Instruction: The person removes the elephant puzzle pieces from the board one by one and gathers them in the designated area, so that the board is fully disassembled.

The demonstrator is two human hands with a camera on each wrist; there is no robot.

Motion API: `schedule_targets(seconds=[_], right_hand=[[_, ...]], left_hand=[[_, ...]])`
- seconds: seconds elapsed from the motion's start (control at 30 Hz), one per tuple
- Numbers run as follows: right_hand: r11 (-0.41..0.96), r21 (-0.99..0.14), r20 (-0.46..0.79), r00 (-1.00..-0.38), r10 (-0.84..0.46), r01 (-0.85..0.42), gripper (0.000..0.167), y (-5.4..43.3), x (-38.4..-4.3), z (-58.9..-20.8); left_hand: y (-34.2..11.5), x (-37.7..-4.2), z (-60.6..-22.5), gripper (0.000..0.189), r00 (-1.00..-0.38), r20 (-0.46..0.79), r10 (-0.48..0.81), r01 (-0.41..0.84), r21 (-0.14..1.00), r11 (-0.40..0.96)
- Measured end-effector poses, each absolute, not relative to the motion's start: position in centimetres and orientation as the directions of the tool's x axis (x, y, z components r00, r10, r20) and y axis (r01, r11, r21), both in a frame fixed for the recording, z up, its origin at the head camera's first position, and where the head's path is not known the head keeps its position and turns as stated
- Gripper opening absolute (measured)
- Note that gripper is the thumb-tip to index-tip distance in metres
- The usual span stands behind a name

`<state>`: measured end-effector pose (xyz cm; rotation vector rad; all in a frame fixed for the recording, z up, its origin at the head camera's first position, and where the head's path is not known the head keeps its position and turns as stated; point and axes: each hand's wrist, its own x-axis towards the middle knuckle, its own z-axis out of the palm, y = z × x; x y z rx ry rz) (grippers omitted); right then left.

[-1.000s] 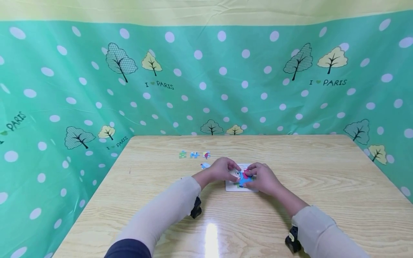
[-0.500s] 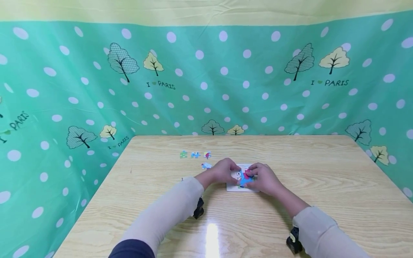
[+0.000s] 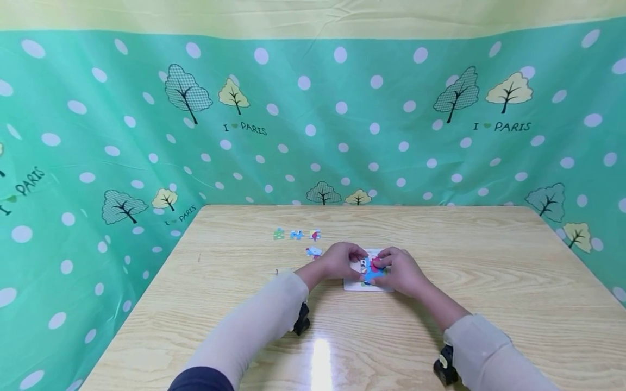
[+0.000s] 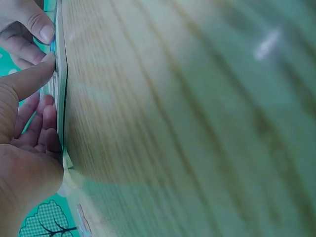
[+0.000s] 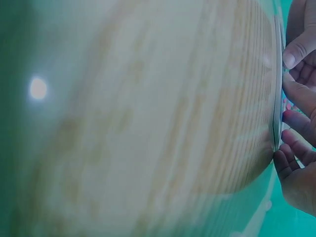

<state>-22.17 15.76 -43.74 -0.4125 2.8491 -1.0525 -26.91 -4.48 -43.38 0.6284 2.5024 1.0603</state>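
On the table, a white jigsaw puzzle board (image 3: 350, 285) carries a partly visible picture in blue, red, green and white. My left hand (image 3: 338, 262) holds its left side, thumb near the front and fingers curled toward the back. From the right, my right hand (image 3: 402, 271) pinches a blue-and-red puzzle piece (image 3: 373, 276) on the board between thumb and fingers. The left wrist view shows the left hand (image 4: 24, 128) at the board's edge, fingers curled. In the right wrist view the right hand (image 5: 301, 148) lies along the same board, seen edge-on. Fingers cover much of the picture.
Three loose puzzle pieces lie in a row behind the left hand: a green piece (image 3: 279, 233), a blue piece (image 3: 296, 234) and a red-and-yellow piece (image 3: 315, 234). Nearer the hand lies a white-and-blue piece (image 3: 313, 251). A polka-dot curtain (image 3: 313, 130) hangs behind the wooden table (image 3: 489, 255).
Both hands stay at the board with only slight finger shifts. More of the loose white-and-blue piece shows beside the left hand. The whole view has shifted a little.
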Motion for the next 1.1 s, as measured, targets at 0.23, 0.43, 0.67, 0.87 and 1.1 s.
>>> schedule_targets(seconds=[0.23, 0.43, 0.67, 0.87, 1.1], right_hand=[[0.733, -0.642, 0.021, -0.961, -0.275, -0.224, 0.043, 15.7, -22.2, -43.8], [0.738, -0.637, 0.019, -0.961, -0.275, -0.224, 0.044, 15.6, -22.1, -43.6], [0.733, -0.648, 0.007, -0.964, -0.266, -0.207, 0.046, 15.6, -22.0, -43.6], [0.728, -0.656, -0.001, -0.964, -0.264, -0.199, 0.046, 15.6, -22.0, -43.7], [0.732, -0.656, -0.011, -0.967, -0.255, -0.186, 0.045, 15.6, -22.0, -43.7]], left_hand=[[-4.6, -26.8, -43.4, 0.047, -0.837, -0.107, 0.537, 0.292, 0.742, 0.603], [-4.9, -27.0, -43.7, 0.041, -0.830, -0.068, 0.554, 0.346, 0.716, 0.606], [-5.3, -27.0, -43.9, 0.037, -0.842, -0.044, 0.538, 0.332, 0.744, 0.580], [-5.9, -26.9, -44.1, 0.032, -0.859, -0.016, 0.512, 0.308, 0.784, 0.540], [-6.6, -26.8, -43.8, 0.027, -0.883, -0.031, 0.468, 0.230, 0.841, 0.491]])
